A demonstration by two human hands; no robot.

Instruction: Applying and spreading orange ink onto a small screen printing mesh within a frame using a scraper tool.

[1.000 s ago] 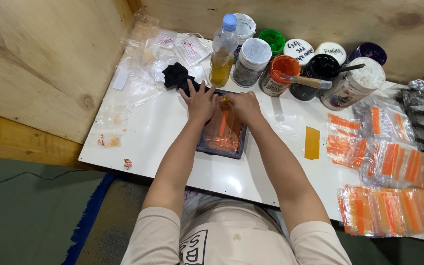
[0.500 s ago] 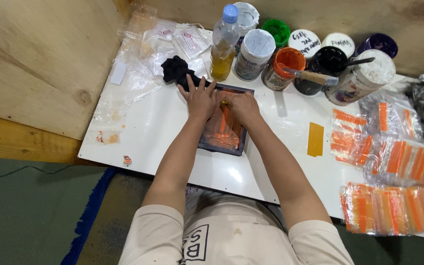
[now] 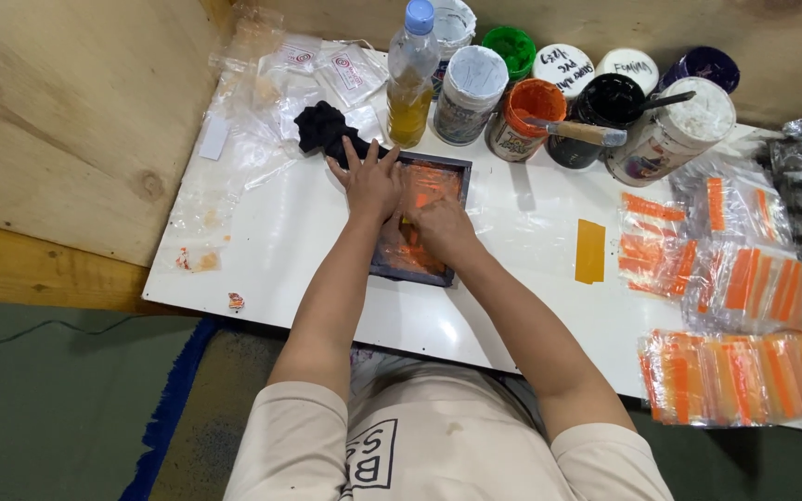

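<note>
Plywood walls [image 3: 67, 121] close in the left and far sides of a white table [image 3: 271, 250], and below its near edge lie a green floor [image 3: 48, 408] and the blue fringe of a mat [image 3: 174, 399]. A dark-framed screen [image 3: 420, 218] smeared with orange ink lies flat near the middle of the table. The left hand [image 3: 370, 181] is spread open, palm down, fingers splayed across the frame's far left corner, gripping nothing. The right hand [image 3: 440, 227] rests just beside it on the orange mesh, fingers curled downward; whether it has hold of anything underneath cannot be told.

Just beyond the left fingertips sits a black crumpled rag [image 3: 322, 128], and clear plastic bags [image 3: 317, 70] are scattered over the far left corner. Along the far edge stand a bottle of yellow liquid [image 3: 412, 79] and a row of paint jars, among them an open orange jar [image 3: 522, 116] with a wooden-handled tool [image 3: 579, 132] lying across it. To the right lie a yellow strip [image 3: 590, 250] and, further right, packets with orange stripes [image 3: 754, 288], some stacked near the near right corner.
</note>
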